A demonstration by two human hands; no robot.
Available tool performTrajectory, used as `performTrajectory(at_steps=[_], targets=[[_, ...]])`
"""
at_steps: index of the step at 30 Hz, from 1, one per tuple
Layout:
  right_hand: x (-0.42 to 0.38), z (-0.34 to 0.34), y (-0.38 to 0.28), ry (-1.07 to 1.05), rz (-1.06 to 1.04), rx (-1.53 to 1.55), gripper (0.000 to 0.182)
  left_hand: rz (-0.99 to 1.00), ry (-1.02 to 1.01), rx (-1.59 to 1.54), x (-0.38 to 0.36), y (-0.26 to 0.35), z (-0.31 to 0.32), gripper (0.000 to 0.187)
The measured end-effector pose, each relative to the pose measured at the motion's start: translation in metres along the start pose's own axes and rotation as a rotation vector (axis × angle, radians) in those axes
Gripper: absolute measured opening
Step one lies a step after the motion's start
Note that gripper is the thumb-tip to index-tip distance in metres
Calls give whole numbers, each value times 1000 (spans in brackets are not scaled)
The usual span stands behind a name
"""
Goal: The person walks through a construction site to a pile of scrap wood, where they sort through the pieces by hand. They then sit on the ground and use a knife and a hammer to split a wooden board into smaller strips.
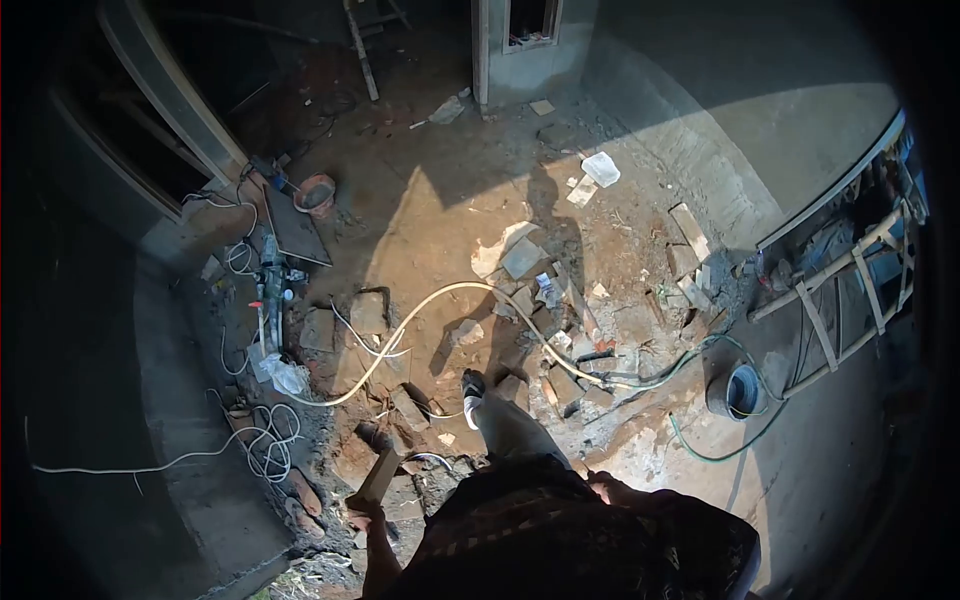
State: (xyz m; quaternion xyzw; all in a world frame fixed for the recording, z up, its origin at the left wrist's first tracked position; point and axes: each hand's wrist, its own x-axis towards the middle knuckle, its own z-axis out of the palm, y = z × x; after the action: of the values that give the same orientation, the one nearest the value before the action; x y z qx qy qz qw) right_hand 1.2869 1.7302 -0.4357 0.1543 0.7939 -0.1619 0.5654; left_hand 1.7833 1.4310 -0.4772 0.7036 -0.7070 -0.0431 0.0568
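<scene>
My left hand (368, 511) is closed around the lower end of a flat rectangular block (378, 478), possibly brick or wood, held low at the left of my body. At the right side of my waist, my right hand (603, 487) is partly visible beside dark clothing; its fingers are too shadowed to make out. One foot in a dark shoe (473, 382) stands among loose blocks. A pale yellow hose (440, 292) arches over the dirt in front of me.
Broken blocks (410, 408) and rubble cover the ground. Farther out are an orange bucket (315, 194), a grey bucket (742, 390), a wooden ladder (818, 325), coiled white cable (270, 445) and a green hose (710, 458). Plastered walls (690, 140) border the area.
</scene>
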Motion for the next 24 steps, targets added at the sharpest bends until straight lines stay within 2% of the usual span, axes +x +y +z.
performTrajectory(at_steps=[2, 3, 4, 5, 6, 7, 8, 10, 12, 14, 15, 16, 17, 18, 19, 20, 22, 24], targets=[[45, 11, -115, -127, -1, -157, 38, -572, 22, -1051, 36, 42, -41, 38], [22, 15, -185, -127, -167, -30, 40, -453, -55, -785, 69, 38, -31, 41], [-9, 21, -265, -25, -307, -217, 51, -337, -131, -527, 97, 31, -14, 45], [-1, 24, -335, -27, -378, -207, 57, -235, -123, -418, 126, 56, -39, 38], [-38, 22, -412, -31, -423, -190, 49, -131, -113, -315, 163, 94, -68, 32], [-82, 20, -486, -2, -506, -214, 34, -89, -135, -458, 196, 103, -67, 32], [-78, 19, -545, -40, -654, -141, 27, -96, -135, -459, 226, 118, -62, 32], [2, 18, -645, -328, -1027, 231, 19, -270, -236, -444, 282, 147, -49, 28], [-79, 16, -733, -137, -998, -15, 14, -428, -338, -260, 337, 181, -38, 23], [-71, 13, -798, -309, -888, 167, 10, -446, -238, -525, 395, 239, -69, 28], [-60, 15, -817, -166, -915, 51, 12, -356, -167, -612, 417, 228, -29, 28], [-74, 22, -838, -29, -855, -49, 15, -406, -105, -576, 434, 181, 91, 25], [-77, 23, -859, -19, -751, -40, 15, -355, -259, -608, 486, 247, 10, 24], [-81, 27, -860, -28, -622, -36, 16, -428, -248, -625, 518, 280, -21, 26], [-85, 27, -872, -22, -511, -18, 18, -339, -319, -562, 555, 279, 1, 24], [-91, 29, -879, -23, -395, 13, 23, -526, -233, -484, 595, 323, -35, 22], [-83, 24, -886, -30, -229, 56, 18, 228, -158, -369, 680, 343, -43, 25], [-68, 19, -881, 1, -182, 34, 16, 330, -284, -527, 765, 412, -108, 32]])
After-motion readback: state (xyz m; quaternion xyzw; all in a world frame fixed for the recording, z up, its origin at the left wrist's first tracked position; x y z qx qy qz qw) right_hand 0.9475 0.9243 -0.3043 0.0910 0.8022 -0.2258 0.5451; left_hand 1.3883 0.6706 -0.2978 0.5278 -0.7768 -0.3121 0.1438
